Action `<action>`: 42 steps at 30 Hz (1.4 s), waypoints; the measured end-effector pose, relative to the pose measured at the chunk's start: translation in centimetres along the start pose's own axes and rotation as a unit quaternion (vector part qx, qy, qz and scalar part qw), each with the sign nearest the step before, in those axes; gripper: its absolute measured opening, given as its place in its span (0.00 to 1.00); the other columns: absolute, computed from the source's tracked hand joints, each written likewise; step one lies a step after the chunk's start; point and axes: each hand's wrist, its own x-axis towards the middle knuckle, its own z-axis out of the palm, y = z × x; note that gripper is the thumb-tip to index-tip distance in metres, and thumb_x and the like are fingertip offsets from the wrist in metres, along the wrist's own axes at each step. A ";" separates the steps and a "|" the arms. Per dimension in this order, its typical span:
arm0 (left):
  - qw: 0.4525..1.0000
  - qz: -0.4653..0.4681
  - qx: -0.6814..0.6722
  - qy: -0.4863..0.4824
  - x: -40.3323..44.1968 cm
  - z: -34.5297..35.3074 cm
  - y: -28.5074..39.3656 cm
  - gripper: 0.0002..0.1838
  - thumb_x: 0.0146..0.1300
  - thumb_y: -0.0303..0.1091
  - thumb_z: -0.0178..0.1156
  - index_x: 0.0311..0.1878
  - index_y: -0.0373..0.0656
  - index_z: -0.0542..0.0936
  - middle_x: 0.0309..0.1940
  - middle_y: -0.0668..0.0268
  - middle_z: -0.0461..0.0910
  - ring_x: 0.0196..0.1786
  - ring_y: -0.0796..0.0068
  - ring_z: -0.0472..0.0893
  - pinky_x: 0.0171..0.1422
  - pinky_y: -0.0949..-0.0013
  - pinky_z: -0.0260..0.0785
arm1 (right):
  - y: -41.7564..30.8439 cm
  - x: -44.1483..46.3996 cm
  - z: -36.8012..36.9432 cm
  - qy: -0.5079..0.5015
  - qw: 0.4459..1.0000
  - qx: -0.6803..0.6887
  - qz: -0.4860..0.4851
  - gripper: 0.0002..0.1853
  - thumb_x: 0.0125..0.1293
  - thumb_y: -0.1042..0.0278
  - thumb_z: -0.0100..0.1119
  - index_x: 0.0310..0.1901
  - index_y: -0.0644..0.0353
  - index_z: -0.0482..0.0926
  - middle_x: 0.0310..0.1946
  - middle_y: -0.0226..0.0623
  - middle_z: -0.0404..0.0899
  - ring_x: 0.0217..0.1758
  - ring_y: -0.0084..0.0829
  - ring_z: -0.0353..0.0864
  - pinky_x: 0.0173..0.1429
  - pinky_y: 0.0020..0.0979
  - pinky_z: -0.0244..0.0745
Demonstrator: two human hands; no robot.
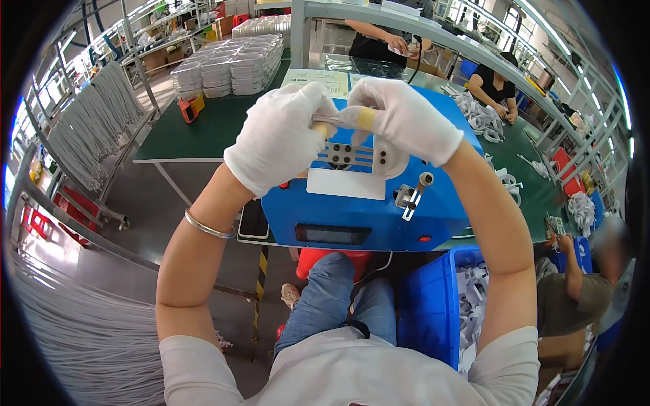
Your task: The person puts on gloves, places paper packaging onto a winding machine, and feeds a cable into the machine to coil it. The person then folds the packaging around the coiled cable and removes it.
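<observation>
Both my hands wear white gloves and are raised close together over a blue machine (271, 216). My left hand (288, 132) is closed, its thumb and fingers pinching a thin whitish piece (345, 118) whose details are hard to make out. My right hand (406, 118) pinches the same piece from the other side, with yellow tape showing on a fingertip. Just below the hands lie the machine's slotted metal plate (345, 157) and a white flat plate (345, 183). A metal bracket with a knob (413, 195) stands to their right.
Stacked clear trays (233, 64) and a yellow-red tape dispenser (191, 107) stand on the green table (169, 135). A phone (254, 220) lies at the machine's left. A blue bin (426, 304) holds white pieces. Cable racks hang left. Other people sit beyond and at right.
</observation>
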 end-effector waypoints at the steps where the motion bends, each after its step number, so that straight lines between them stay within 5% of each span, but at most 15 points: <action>1: 1.000 0.010 0.018 0.005 0.0 0.0 0.0 0.05 0.52 0.26 0.61 0.33 0.41 0.77 0.29 0.58 0.79 0.35 0.57 0.80 0.41 0.60 0.72 | 0.2 0.1 -0.1 -0.011 1.000 -0.008 -0.002 0.11 0.65 0.63 0.60 0.36 0.63 0.75 0.29 0.34 0.76 0.30 0.22 0.79 0.35 0.23 0.74; 4: 0.998 0.031 0.038 0.036 -0.5 0.0 0.1 0.05 0.54 0.27 0.61 0.35 0.41 0.78 0.30 0.58 0.79 0.35 0.58 0.79 0.42 0.60 0.72 | 0.9 -0.1 1.1 0.091 0.969 -0.188 -0.134 0.13 0.66 0.61 0.60 0.36 0.63 0.75 0.31 0.31 0.77 0.33 0.23 0.80 0.37 0.24 0.75; 6: 0.997 0.047 0.040 0.055 -1.5 0.3 -0.2 0.05 0.56 0.28 0.62 0.36 0.41 0.78 0.30 0.58 0.79 0.35 0.57 0.79 0.42 0.60 0.71 | 1.4 -0.3 0.9 0.065 0.994 -0.062 -0.067 0.15 0.66 0.56 0.59 0.39 0.63 0.75 0.32 0.31 0.77 0.36 0.24 0.80 0.39 0.24 0.75; 8: 0.939 0.029 0.137 0.313 -3.5 1.5 -1.7 0.08 0.63 0.32 0.59 0.44 0.40 0.78 0.32 0.61 0.79 0.31 0.65 0.79 0.36 0.63 0.71 | 2.5 -0.8 0.3 0.045 0.997 0.062 -0.003 0.19 0.66 0.52 0.58 0.43 0.64 0.76 0.33 0.32 0.77 0.39 0.24 0.80 0.42 0.25 0.75; 11: 0.906 -0.224 -0.312 0.176 -7.5 4.1 0.1 0.15 0.74 0.34 0.46 0.58 0.39 0.72 0.35 0.71 0.76 0.26 0.88 0.68 0.26 0.81 0.60 | 3.6 -2.6 -0.5 -0.019 0.965 0.259 -0.048 0.31 0.66 0.41 0.53 0.57 0.64 0.73 0.38 0.35 0.77 0.46 0.25 0.77 0.52 0.27 0.73; 20: 0.852 -0.191 -0.321 0.367 -9.8 7.2 2.0 0.16 0.74 0.41 0.44 0.53 0.38 0.70 0.27 0.68 0.76 0.20 0.85 0.69 0.23 0.82 0.62 | 2.2 -2.8 -0.3 -0.031 0.997 0.061 -0.028 0.20 0.64 0.66 0.60 0.55 0.64 0.73 0.41 0.34 0.77 0.46 0.22 0.77 0.45 0.24 0.77; 28: 0.658 -0.242 -0.694 0.163 -9.9 9.4 4.0 0.26 0.68 0.44 0.53 0.59 0.31 0.67 0.40 0.58 0.79 0.27 0.76 0.77 0.26 0.76 0.68 | 2.3 -2.2 0.8 0.067 0.965 -0.201 -0.152 0.13 0.59 0.72 0.54 0.45 0.64 0.78 0.31 0.53 0.79 0.36 0.50 0.79 0.41 0.38 0.74; 31: 0.757 -0.207 -0.546 0.294 -7.8 7.5 9.2 0.41 0.57 0.47 0.64 0.64 0.27 0.62 0.51 0.49 0.76 0.32 0.69 0.80 0.26 0.75 0.71 | -1.7 -5.8 -1.7 0.160 0.940 -0.177 -0.245 0.11 0.57 0.72 0.55 0.42 0.62 0.78 0.33 0.49 0.78 0.35 0.49 0.77 0.43 0.39 0.74; 33: 0.858 -0.048 -0.496 0.121 -9.2 5.6 7.5 0.49 0.47 0.53 0.73 0.61 0.24 0.65 0.51 0.49 0.76 0.33 0.69 0.80 0.31 0.74 0.71 | 2.6 -5.4 -6.6 0.199 0.803 -0.411 -0.382 0.14 0.50 0.70 0.61 0.41 0.59 0.81 0.44 0.38 0.79 0.38 0.31 0.79 0.40 0.28 0.76; 34: 0.884 -0.030 -0.447 0.133 -8.4 5.3 8.8 0.49 0.44 0.54 0.74 0.59 0.23 0.67 0.49 0.50 0.77 0.33 0.70 0.79 0.32 0.73 0.72 | 1.4 -7.4 -8.6 0.191 0.834 -0.442 -0.270 0.13 0.53 0.71 0.59 0.41 0.60 0.82 0.48 0.37 0.79 0.41 0.25 0.79 0.40 0.24 0.76; 35: 0.883 -0.027 -0.452 0.125 -8.8 5.0 8.1 0.49 0.44 0.54 0.74 0.59 0.23 0.67 0.49 0.50 0.77 0.33 0.70 0.79 0.32 0.73 0.72 | 3.1 -8.5 -10.0 0.205 0.966 -0.063 -0.141 0.10 0.59 0.71 0.56 0.40 0.62 0.82 0.45 0.37 0.79 0.40 0.24 0.78 0.40 0.25 0.77; 36: 0.905 -0.075 -0.419 0.017 -10.5 4.3 6.6 0.48 0.44 0.54 0.74 0.59 0.24 0.68 0.49 0.50 0.77 0.33 0.71 0.79 0.34 0.73 0.72 | 9.9 -9.0 -12.9 0.252 0.922 -0.200 -0.216 0.10 0.64 0.69 0.53 0.43 0.61 0.81 0.40 0.32 0.79 0.39 0.20 0.77 0.37 0.23 0.76; 38: 0.886 -0.165 -0.383 -0.204 -13.1 3.2 3.2 0.42 0.49 0.46 0.73 0.61 0.29 0.69 0.50 0.51 0.77 0.36 0.73 0.79 0.41 0.73 0.72 | 15.5 -13.3 -15.3 0.381 0.913 0.079 0.121 0.11 0.67 0.70 0.47 0.47 0.60 0.77 0.31 0.28 0.75 0.32 0.20 0.76 0.34 0.25 0.72; 40: 0.839 -0.322 -0.355 -0.257 -15.2 4.2 2.9 0.36 0.51 0.35 0.71 0.62 0.32 0.69 0.50 0.52 0.78 0.39 0.71 0.80 0.45 0.70 0.73 | 22.7 -18.9 -16.7 0.363 0.878 -0.050 0.309 0.08 0.67 0.64 0.53 0.43 0.55 0.76 0.29 0.30 0.74 0.28 0.21 0.74 0.27 0.30 0.69; 42: 0.843 -0.205 -0.280 -0.411 -14.9 3.6 1.8 0.32 0.54 0.29 0.64 0.64 0.33 0.68 0.52 0.52 0.78 0.38 0.72 0.80 0.44 0.70 0.72 | 28.5 -22.0 -15.7 0.484 0.752 0.132 0.428 0.13 0.67 0.59 0.54 0.48 0.56 0.76 0.30 0.34 0.76 0.31 0.28 0.76 0.32 0.34 0.73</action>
